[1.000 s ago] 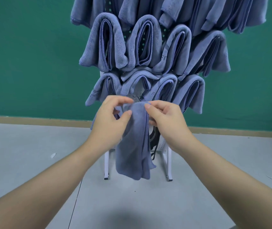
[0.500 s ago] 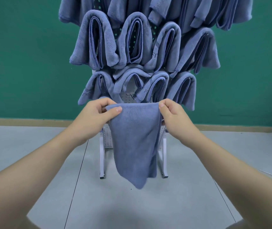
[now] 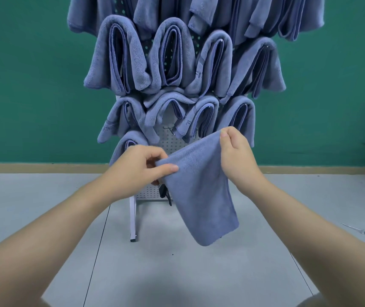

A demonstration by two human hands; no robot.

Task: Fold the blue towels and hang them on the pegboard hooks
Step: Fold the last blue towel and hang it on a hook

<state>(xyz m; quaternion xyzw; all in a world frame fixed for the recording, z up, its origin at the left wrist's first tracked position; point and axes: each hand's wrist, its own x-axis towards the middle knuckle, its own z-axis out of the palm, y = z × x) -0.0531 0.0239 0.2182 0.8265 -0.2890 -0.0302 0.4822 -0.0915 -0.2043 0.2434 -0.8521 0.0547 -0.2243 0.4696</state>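
Observation:
A folded blue towel (image 3: 201,191) hangs in the air in front of the white pegboard (image 3: 172,142). My left hand (image 3: 137,171) pinches its lower left top corner. My right hand (image 3: 235,156) pinches the other top corner, held higher, so the top edge slants up to the right. The towel's bottom end dangles above the floor. Several folded blue towels (image 3: 170,56) hang in rows on the pegboard hooks above, and one hung towel (image 3: 128,142) sits just behind my left hand.
The pegboard stands on white legs (image 3: 133,218) on a grey floor (image 3: 177,273), against a green wall (image 3: 26,85). A black strap (image 3: 166,193) hangs at the board's lower edge. Small debris (image 3: 357,229) lies on the floor at right.
The towel went from bunched between both hands to spread out. My right hand then rose and my left dropped, tilting the top edge; the towel swung to the right.

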